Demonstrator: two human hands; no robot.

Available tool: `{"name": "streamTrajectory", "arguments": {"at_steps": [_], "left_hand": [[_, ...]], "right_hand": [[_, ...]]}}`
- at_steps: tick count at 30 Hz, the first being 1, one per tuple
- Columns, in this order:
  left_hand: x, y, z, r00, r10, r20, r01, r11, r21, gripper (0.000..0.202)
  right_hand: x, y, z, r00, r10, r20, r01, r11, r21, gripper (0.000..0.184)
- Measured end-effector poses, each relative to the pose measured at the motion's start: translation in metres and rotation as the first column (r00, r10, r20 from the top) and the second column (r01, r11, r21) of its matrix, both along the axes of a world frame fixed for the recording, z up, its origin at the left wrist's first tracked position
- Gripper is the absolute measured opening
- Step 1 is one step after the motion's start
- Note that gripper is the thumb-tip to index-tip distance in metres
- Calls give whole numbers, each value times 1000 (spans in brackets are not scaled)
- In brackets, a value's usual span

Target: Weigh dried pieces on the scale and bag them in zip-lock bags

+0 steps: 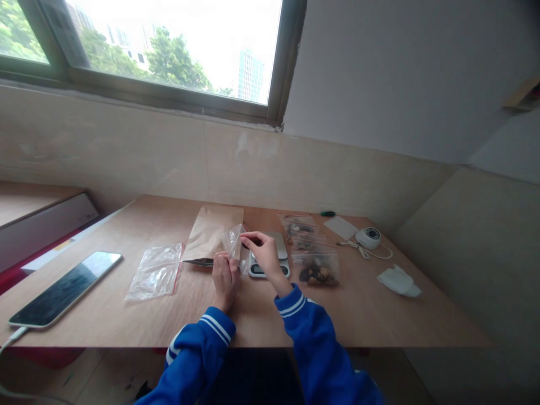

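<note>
My left hand (226,275) is closed on the lower edge of a clear plastic zip bag (232,239). With its fingers pinched together, my right hand (262,249) grips the same bag near its upper right edge. Behind the bag lies a brown paper bag (211,230), its dark opening toward me. A white kitchen scale (280,250) sits under and beside my right hand, partly covered by it. To the right lies a filled zip bag (316,268) with dark and tan pieces, and more filled bags (299,228) lie behind it.
Flat clear bags (154,273) with a red seal lie left. A phone (65,289) on a cable lies at the far left. On the right are a white dome camera (368,237), a crumpled tissue (399,280), a paper sheet (341,227) and a green-handled tool (328,214).
</note>
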State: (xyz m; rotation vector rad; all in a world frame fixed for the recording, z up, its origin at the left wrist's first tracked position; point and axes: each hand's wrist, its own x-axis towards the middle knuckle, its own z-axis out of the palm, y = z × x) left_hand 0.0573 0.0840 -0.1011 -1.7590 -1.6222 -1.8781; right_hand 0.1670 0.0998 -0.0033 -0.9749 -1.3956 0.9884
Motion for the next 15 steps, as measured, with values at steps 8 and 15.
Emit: {"name": "streamTrajectory", "arguments": {"at_steps": [8,15], "left_hand": [[0,1,0,1000,22,6,-22,1000,10,19],[0,2,2,1000,17,3,-17,999,30,20]], "right_hand": [[13,10,-13,945,-220,243,143,943,302,27],[55,42,-63,688,-299,661,146,950,277,32]]}}
